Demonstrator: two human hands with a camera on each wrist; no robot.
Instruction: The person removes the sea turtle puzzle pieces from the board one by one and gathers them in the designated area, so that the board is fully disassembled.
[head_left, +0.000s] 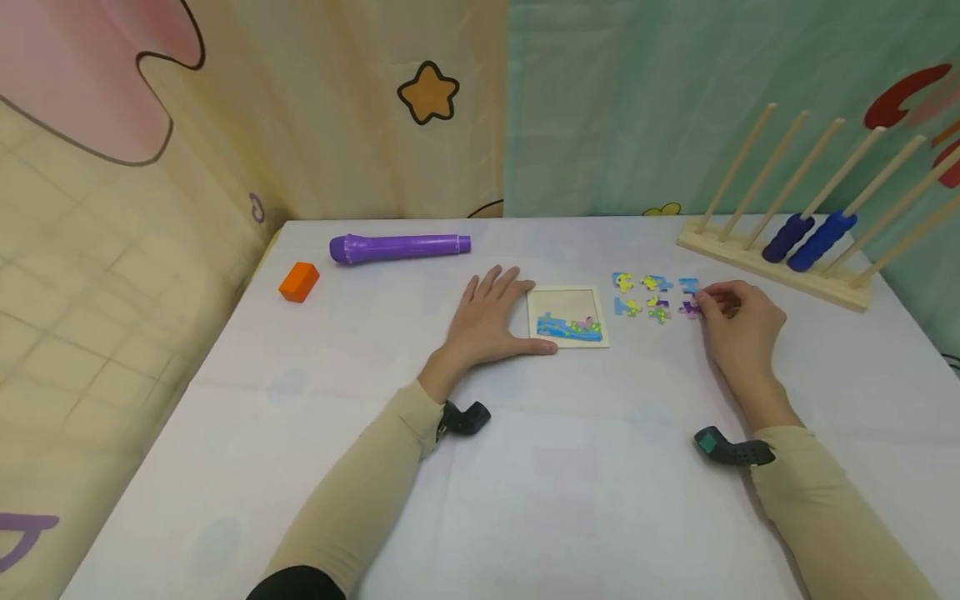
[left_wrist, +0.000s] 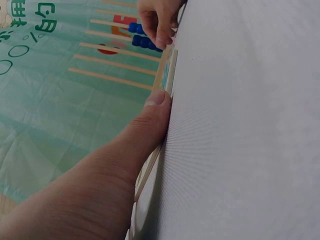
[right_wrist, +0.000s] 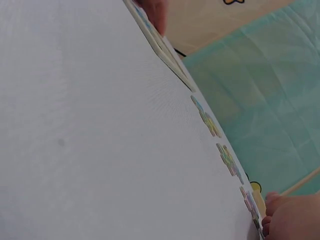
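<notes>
A shallow wooden puzzle tray [head_left: 566,297] lies in the middle of the table, its lower part filled with blue and green puzzle pieces [head_left: 570,327]. My left hand [head_left: 489,321] spreads around the tray's left side, fingers at its upper left corner and thumb along the near edge. In the left wrist view that thumb [left_wrist: 159,107] presses against the tray's rim. Right of the tray, several loose puzzle pieces [head_left: 658,314] lie in short rows. My right hand [head_left: 744,321] pinches a purple puzzle piece [head_left: 687,309] at the rightmost column, its fingertips partly hiding it.
A wooden bead rack [head_left: 780,268] with upright pegs and blue beads stands at the back right, behind my right hand. Toward the back left lie a purple toy microphone [head_left: 401,247] and an orange block [head_left: 298,282]. Printed curtains hang behind the white table [head_left: 525,500].
</notes>
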